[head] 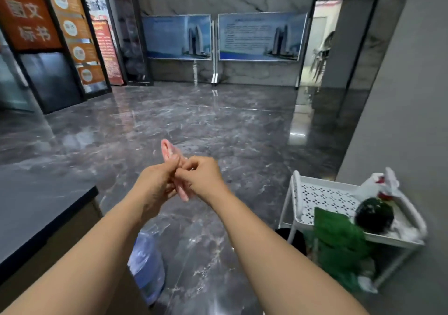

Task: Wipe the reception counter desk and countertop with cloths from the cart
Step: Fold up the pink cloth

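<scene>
Both my hands meet in the middle of the view, out over the floor. My left hand (155,181) and my right hand (202,176) both grip a pink rubber glove (167,151); one end sticks up above the fingers and the other hangs below them. The dark reception counter (36,208) lies at the lower left, apart from my hands. The white cart (322,193) stands at the lower right with a green cloth (339,237) draped over its front rail.
On the cart's perforated top shelf lie a dark round object (373,215) and a white plastic bag (383,184). A large blue water jug (148,263) stands on the floor beside the counter. Glossy marble floor (218,121) stretches ahead to display boards and a doorway.
</scene>
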